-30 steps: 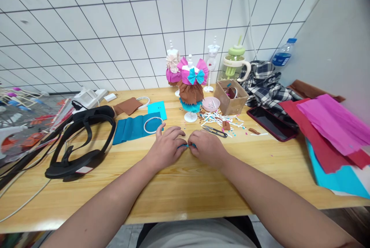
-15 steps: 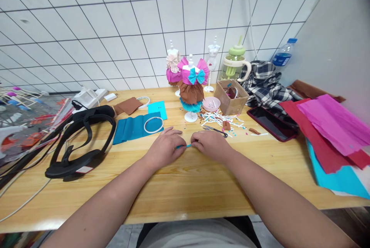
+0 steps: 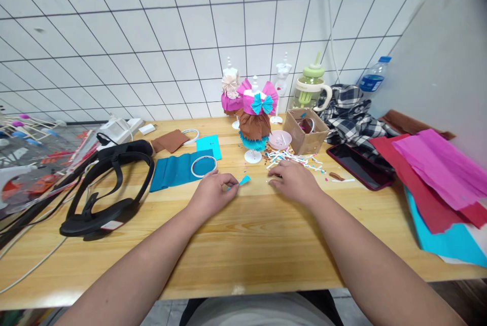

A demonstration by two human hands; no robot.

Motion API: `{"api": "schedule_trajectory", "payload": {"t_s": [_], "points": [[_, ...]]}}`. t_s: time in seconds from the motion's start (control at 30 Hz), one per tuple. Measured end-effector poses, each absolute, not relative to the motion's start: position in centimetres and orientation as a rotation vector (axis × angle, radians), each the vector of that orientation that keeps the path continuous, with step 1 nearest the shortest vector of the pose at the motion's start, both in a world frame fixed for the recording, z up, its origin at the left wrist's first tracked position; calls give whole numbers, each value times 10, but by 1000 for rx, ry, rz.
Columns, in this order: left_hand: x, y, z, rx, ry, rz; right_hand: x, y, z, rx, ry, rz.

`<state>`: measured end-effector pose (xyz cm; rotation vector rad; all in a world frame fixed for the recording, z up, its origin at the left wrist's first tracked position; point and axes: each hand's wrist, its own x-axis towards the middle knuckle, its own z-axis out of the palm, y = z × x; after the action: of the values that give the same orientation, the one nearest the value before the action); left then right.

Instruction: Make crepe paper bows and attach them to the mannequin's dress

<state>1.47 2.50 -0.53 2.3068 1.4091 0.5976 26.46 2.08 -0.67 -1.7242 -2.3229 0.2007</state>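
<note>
The left hand [image 3: 213, 193] has its fingers closed on a turquoise paper piece [image 3: 245, 180] jutting from their tips; the right hand [image 3: 296, 180] holds its fingers loosely parted, white strips [image 3: 292, 155] beyond them.

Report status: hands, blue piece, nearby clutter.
Left hand pinching blue piece. Right hand apart from it, grip unclear. White scraps just beyond right hand.

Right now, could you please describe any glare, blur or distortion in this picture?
Head view: pale glare near the front edge of the table, wall tiles stretched and slanting toward the left, top-right corner darkened; also head view: the right hand looks slightly soft.
</note>
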Motion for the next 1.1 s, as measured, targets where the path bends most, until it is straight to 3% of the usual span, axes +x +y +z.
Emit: {"api": "schedule_trajectory", "payload": {"t_s": [0.5, 0.73, 1.1], "points": [[21, 22, -7, 2077, 1436, 686, 243, 28, -24, -1737, -2435, 94], [25, 25, -14, 1914, 1485, 744, 231, 13, -15, -1719, -2102, 358], [22, 26, -16, 1895, 1465, 742, 250, 23, -22, -1628, -2399, 147]]}}
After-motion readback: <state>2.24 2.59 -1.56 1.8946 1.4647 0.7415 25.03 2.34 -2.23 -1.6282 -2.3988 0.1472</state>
